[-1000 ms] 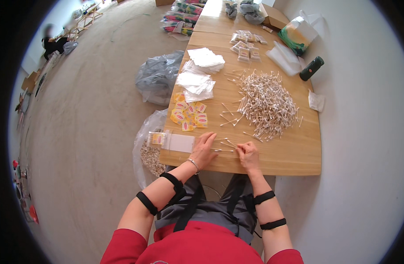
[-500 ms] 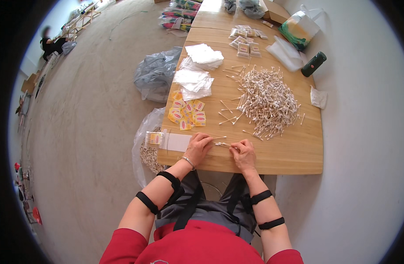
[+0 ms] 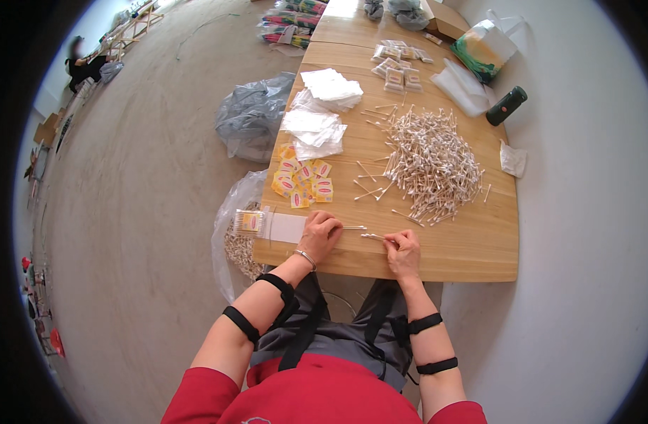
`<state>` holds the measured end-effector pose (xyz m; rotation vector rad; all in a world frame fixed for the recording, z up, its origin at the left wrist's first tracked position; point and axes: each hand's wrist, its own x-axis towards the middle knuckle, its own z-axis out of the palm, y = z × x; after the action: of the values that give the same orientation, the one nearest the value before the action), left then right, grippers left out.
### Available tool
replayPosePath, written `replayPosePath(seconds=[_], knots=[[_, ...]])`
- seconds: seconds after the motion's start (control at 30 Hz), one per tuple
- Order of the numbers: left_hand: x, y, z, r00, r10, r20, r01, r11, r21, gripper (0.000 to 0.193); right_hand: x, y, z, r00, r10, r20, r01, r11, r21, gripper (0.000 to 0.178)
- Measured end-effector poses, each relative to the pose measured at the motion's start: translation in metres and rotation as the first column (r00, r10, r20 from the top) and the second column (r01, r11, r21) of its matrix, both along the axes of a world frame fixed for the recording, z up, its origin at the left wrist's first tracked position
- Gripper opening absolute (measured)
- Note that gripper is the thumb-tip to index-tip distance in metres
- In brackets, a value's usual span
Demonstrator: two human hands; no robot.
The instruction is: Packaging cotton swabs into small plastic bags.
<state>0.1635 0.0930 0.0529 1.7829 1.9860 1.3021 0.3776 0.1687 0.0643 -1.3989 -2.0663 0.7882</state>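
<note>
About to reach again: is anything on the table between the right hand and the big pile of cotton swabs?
Nothing solid: between the right hand and the pile of cotton swabs lies bare wooden table, with only a few stray swabs.

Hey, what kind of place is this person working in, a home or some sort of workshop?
Most likely a small hand-packing workshop. A long wooden table holds a big heap of cotton swabs, small yellow packets and stacked clear bags. A sack of filled packs sits on the bare concrete floor.

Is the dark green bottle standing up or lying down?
Lying down. The dark green bottle rests on its side at the table's far right edge, its long body slanting across the wood.
</note>
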Motion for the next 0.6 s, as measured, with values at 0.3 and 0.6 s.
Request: replayPosePath(seconds=[0.3,0.6], knots=[[0.002,-0.002,0.002,1.000,0.026,-0.015,-0.027,0.999,-0.040,0.013,-0.010,-0.011,0.005,0.996,0.066,0.053,-0.068,0.996,0.050,0.007],[0.004,-0.008,0.002,0.989,-0.104,-0.106,0.099,0.994,-0.052,0.023,-0.051,-0.001,0.001,0.997,0.043,0.057,-0.050,0.991,0.127,0.017]])
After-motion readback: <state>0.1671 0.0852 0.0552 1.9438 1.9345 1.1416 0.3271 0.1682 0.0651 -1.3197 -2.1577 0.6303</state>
